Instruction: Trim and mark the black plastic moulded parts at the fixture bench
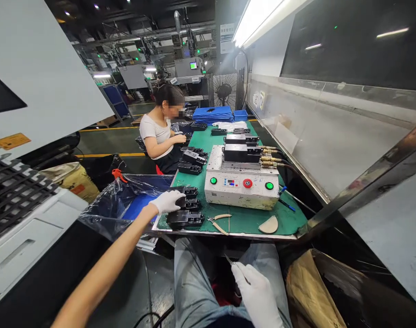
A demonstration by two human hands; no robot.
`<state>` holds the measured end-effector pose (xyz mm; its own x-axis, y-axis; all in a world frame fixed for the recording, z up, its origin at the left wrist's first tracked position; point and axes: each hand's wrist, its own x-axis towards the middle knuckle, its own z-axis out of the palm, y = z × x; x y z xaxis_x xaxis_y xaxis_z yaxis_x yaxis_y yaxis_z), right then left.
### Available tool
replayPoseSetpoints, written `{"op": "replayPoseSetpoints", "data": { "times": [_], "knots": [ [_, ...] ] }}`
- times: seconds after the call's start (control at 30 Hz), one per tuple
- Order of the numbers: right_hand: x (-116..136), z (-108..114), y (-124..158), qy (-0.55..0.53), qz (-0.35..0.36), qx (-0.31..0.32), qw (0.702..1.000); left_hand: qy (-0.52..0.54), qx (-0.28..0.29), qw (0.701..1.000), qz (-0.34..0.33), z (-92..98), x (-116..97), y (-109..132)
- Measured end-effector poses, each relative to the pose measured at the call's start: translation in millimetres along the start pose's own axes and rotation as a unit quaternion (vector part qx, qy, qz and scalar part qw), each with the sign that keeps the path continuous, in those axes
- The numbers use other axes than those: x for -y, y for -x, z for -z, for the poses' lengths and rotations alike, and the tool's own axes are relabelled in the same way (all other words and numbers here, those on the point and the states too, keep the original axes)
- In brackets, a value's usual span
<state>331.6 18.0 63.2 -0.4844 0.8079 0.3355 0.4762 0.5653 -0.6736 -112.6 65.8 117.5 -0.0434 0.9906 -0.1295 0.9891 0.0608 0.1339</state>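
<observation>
Head cam: my left hand (169, 202) sat half-curled on a black box (192, 203), 8 o'clock off the machine (242, 193), can't tell if gripped; right hand (253, 286) was wrapped round a thin metal tool (228, 259).

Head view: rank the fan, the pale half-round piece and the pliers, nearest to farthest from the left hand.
1. Pliers: just right of the left hand.
2. Pale half-round piece: farther right, near side.
3. Fan: in the far background.
</observation>
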Motion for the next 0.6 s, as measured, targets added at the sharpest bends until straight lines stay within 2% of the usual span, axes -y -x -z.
{"op": "replayPoseSetpoints", "data": {
  "times": [0.1, 0.2, 0.27, 0.37, 0.43, 0.47, 0.5, 0.53, 0.57, 0.6],
  "knots": [
    [7.3, -3.4, -2.8, -0.002, -0.011, 0.024, 1.0, -0.004, 0.062, 0.998, -0.029, 1.9, 2.7, -21.5],
    [16.2, -7.2, -4.8, -0.018, -0.012, 0.015, 1.0, 0.008, 0.07, 0.997, -0.042, 4.0, -6.6, -31.0],
    [20.0, -7.4, -6.6, -0.039, -0.008, 0.012, 0.999, 0.023, 0.036, 0.998, -0.044, 14.2, -10.6, -27.5],
    [25.2, -3.1, -15.3, -0.077, -0.015, 0.027, 0.997, 0.05, -0.059, 0.997, -0.026, 36.4, -14.6, -6.3],
    [33.6, 0.9, -27.1, -0.107, -0.025, 0.039, 0.993, 0.112, -0.17, 0.979, 0.007, 44.4, -27.2, 16.2],
    [40.7, 2.6, -34.5, -0.124, -0.027, 0.044, 0.991, 0.171, -0.246, 0.953, 0.03, 44.4, -39.4, 28.5],
    [49.7, 3.9, -42.3, -0.142, -0.026, 0.048, 0.988, 0.268, -0.349, 0.896, 0.061, 41.9, -55.9, 40.5],
    [60.4, 4.8, -49.9, -0.159, -0.019, 0.052, 0.986, 0.377, -0.447, 0.806, 0.093, 37.6, -76.0, 51.3],
    [72.2, 5.2, -56.6, -0.173, -0.008, 0.053, 0.984, 0.462, -0.521, 0.707, 0.126, 32.5, -98.4, 60.4],
    [84.4, 5.3, -62.1, -0.183, 0.006, 0.052, 0.982, 0.526, -0.564, 0.616, 0.161, 27.6, -121.6, 67.5]
  ]
}}
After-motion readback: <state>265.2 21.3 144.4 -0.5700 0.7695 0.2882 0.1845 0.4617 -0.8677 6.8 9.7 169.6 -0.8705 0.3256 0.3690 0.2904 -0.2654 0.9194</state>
